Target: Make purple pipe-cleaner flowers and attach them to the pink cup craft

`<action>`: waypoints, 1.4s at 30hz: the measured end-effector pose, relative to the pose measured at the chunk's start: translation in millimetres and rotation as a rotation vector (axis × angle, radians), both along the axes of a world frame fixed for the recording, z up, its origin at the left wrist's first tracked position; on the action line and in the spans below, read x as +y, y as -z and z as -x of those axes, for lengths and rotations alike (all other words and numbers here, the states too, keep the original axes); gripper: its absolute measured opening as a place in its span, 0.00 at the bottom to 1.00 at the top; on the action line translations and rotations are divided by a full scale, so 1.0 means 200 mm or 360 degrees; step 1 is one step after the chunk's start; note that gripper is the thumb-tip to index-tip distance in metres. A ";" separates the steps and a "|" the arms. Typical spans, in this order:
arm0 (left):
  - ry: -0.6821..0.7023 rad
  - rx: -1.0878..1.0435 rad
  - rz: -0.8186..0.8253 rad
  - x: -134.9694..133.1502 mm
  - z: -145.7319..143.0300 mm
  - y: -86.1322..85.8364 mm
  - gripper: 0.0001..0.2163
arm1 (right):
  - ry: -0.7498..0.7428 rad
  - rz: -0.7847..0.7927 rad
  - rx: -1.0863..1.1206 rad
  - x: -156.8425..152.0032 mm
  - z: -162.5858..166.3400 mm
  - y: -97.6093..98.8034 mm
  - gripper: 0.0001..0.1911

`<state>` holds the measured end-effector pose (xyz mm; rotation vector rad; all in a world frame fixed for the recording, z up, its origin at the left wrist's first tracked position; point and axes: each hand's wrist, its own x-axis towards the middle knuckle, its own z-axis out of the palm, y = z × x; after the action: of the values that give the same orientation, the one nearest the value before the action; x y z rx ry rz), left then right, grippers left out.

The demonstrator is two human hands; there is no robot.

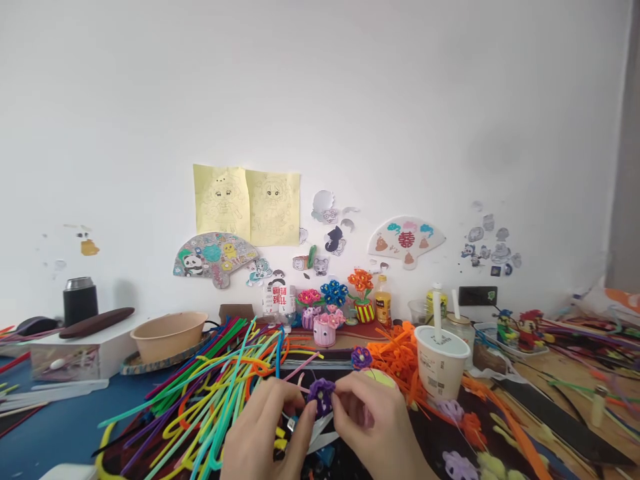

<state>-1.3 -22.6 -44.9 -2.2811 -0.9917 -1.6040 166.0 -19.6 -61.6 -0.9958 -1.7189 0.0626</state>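
Near the tabletop's front edge, the left hand (267, 427) and right hand (373, 423) both pinch a small purple pipe-cleaner flower (321, 395), beside the heap of coloured pipe cleaners (210, 393).

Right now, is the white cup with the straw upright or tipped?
Upright: the white cup stands on its base, slightly leaning in view, straw pointing up.

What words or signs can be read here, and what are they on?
"囍" in red: white paper fan on the wall.
Red characters on the water bottle label: too blurred to read.
Print on the white cup: too small.
Yellow bottle: label unreadable.
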 end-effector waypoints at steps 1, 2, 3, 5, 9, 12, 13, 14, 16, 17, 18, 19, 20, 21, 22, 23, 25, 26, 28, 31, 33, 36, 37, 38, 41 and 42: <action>-0.0027 0.0022 -0.0076 0.00 0.01 -0.01 0.04 | 0.0023 -0.0037 -0.0072 0.00 0.00 0.00 0.08; -0.0041 0.0073 -0.0145 0.01 0.03 -0.02 0.03 | 0.0043 -0.0085 -0.0137 0.00 0.00 0.01 0.08; -0.0040 0.0155 -0.0198 0.01 0.04 -0.03 0.06 | 0.0069 -0.0142 -0.0188 0.00 0.00 0.01 0.08; -0.0011 0.0346 -0.0225 0.03 0.06 -0.03 0.09 | 0.0081 -0.0237 -0.0287 0.00 0.00 0.00 0.08; 0.0048 0.0512 -0.0163 0.04 0.06 -0.02 0.09 | -0.0010 -0.0293 -0.0455 -0.02 -0.01 -0.04 0.08; 0.0065 0.0564 -0.0154 0.04 0.06 -0.03 0.09 | -0.0043 -0.0307 -0.0485 -0.03 -0.02 -0.06 0.08; 0.0068 0.0579 -0.0157 0.04 0.06 -0.03 0.09 | -0.0054 -0.0299 -0.0476 -0.03 -0.03 -0.06 0.08; 0.0071 0.0590 -0.0158 0.05 0.07 -0.03 0.09 | -0.0068 -0.0288 -0.0457 -0.03 -0.03 -0.06 0.08; 0.0075 0.0608 -0.0142 0.05 0.07 -0.03 0.10 | -0.0092 -0.0257 -0.0372 -0.03 -0.02 -0.05 0.08; 0.0078 0.0618 -0.0123 0.05 0.08 -0.03 0.10 | -0.0116 -0.0229 -0.0329 -0.02 -0.02 -0.05 0.08; 0.0082 0.0617 -0.0113 0.05 0.08 -0.03 0.09 | -0.0146 -0.0196 -0.0292 -0.02 -0.02 -0.05 0.09; 0.0084 0.0611 -0.0101 0.05 0.08 -0.03 0.09 | -0.0173 -0.0161 -0.0255 -0.02 -0.02 -0.04 0.09; 0.0090 0.0603 -0.0092 0.05 0.09 -0.03 0.09 | -0.0196 -0.0129 -0.0218 -0.02 -0.02 -0.04 0.08; 0.0098 0.0596 -0.0085 0.05 0.09 -0.02 0.08 | -0.0217 -0.0098 -0.0185 -0.02 -0.02 -0.04 0.08; 0.0107 0.0593 -0.0073 0.05 0.09 -0.02 0.08 | -0.0231 -0.0073 -0.0153 -0.02 -0.01 -0.04 0.08; 0.0116 0.0594 -0.0056 0.05 0.09 -0.02 0.08 | -0.0235 -0.0055 -0.0121 -0.02 -0.01 -0.03 0.08; 0.0134 0.0601 -0.0023 0.05 0.09 -0.03 0.09 | -0.0246 -0.0026 -0.0099 -0.02 -0.02 -0.03 0.08; 0.0138 0.0601 -0.0010 0.05 0.10 -0.03 0.09 | -0.0258 -0.0019 -0.0114 -0.02 -0.02 -0.03 0.08; 0.0142 0.0605 -0.0001 0.04 0.09 -0.04 0.09 | -0.0263 -0.0047 -0.0146 -0.02 -0.02 -0.04 0.08; 0.0143 0.0604 -0.0034 0.03 0.08 -0.05 0.08 | -0.0206 -0.0170 -0.0250 -0.02 -0.02 -0.05 0.08; 0.0137 0.0585 -0.0044 0.03 0.08 -0.06 0.06 | -0.0169 -0.0271 -0.0343 -0.02 -0.02 -0.05 0.08; 0.0150 0.0513 -0.0021 0.02 0.07 -0.05 0.07 | -0.0164 -0.0367 -0.0360 -0.03 -0.03 -0.06 0.08; 0.0166 0.0461 -0.0018 0.02 0.07 -0.05 0.07 | -0.0183 -0.0362 -0.0320 -0.04 -0.03 -0.07 0.07; 0.0185 0.0400 -0.0007 0.01 0.07 -0.04 0.06 | -0.0218 -0.0335 -0.0264 -0.04 -0.03 -0.07 0.07; 0.0207 0.0165 0.0069 0.01 0.06 -0.03 0.05 | -0.0381 -0.0105 -0.0043 -0.05 -0.03 -0.10 0.06; 0.0202 0.0090 0.0102 0.01 0.06 -0.02 0.05 | -0.0433 -0.0013 0.0027 -0.05 -0.03 -0.10 0.05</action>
<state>-13.9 -20.0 -40.6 -2.4635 -0.9153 -1.5663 172.6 -30.1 -41.3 -0.7479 -1.8276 0.2390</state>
